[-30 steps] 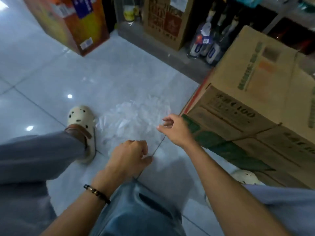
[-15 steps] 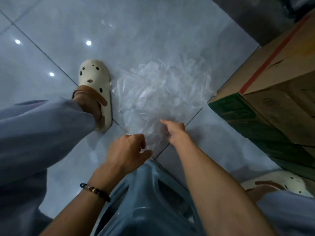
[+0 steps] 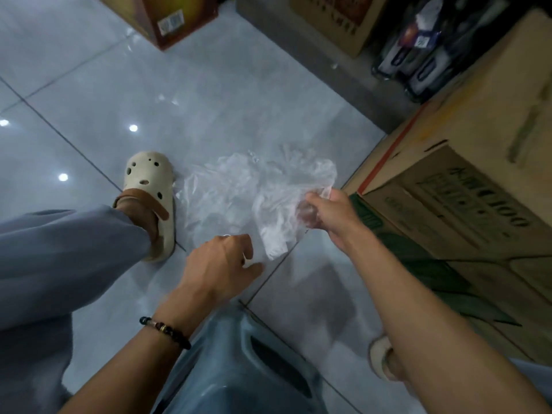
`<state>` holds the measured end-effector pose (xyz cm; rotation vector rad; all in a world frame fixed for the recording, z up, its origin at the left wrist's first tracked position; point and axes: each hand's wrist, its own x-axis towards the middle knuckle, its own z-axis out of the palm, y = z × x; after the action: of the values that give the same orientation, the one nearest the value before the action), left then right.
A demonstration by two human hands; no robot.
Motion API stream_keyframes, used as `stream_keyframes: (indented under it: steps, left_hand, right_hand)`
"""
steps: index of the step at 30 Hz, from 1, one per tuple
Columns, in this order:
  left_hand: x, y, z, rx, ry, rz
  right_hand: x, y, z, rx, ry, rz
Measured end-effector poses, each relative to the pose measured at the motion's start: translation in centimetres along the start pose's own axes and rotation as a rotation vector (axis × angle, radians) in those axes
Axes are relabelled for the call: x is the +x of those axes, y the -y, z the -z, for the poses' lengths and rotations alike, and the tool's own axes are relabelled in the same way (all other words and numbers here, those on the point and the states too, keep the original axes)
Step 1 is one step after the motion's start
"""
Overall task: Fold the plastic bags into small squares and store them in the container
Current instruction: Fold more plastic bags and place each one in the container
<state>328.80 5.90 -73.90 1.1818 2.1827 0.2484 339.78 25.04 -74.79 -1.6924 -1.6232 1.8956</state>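
I see a glossy grey tiled floor (image 3: 209, 94) filling most of the view, with a big cardboard box (image 3: 466, 186) standing on it at my right and a second, orange-printed box (image 3: 167, 19) at the top edge. My left leg in loose grey trousers (image 3: 59, 264) reaches in from the left, ending in a cream clog (image 3: 152, 189) with a brown strap, planted on the tiles. A blue-grey plastic stool (image 3: 239, 369) sits under me at the bottom centre. Just right of the clog, a heap of clear plastic bags (image 3: 227, 192) lies crumpled on the floor. My right hand (image 3: 331, 216) is closed around one bag (image 3: 277, 228) pinched up from the heap's right side, so its loose end hangs down towards the tiles. My left hand (image 3: 221, 264), a beaded bracelet (image 3: 165, 331) at the wrist, is loosely curled and holds nothing, its fingers (image 3: 248, 243) just beside the hanging bag's lower edge.
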Motion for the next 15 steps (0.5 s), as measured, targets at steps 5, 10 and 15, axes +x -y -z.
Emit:
stream_keyframes:
  steps: [5, 10, 15]
  left_hand:
    - [-0.6, -4.7, 2.4, -0.049, -0.1, -0.073]
    - [-1.7, -9.5, 3.7, -0.077, -0.191, -0.194]
    - [-1.8, -14.0, 5.0, -0.13, -0.378, -0.351]
  right_hand:
    - [-4.5, 5.0, 3.6, -0.13, -0.115, 0.107]
    - [-8.8, 8.1, 6.1, 0.021, -0.145, 0.089]
    - [-12.8, 10.4, 9.0, 0.213, -0.109, 0.096]
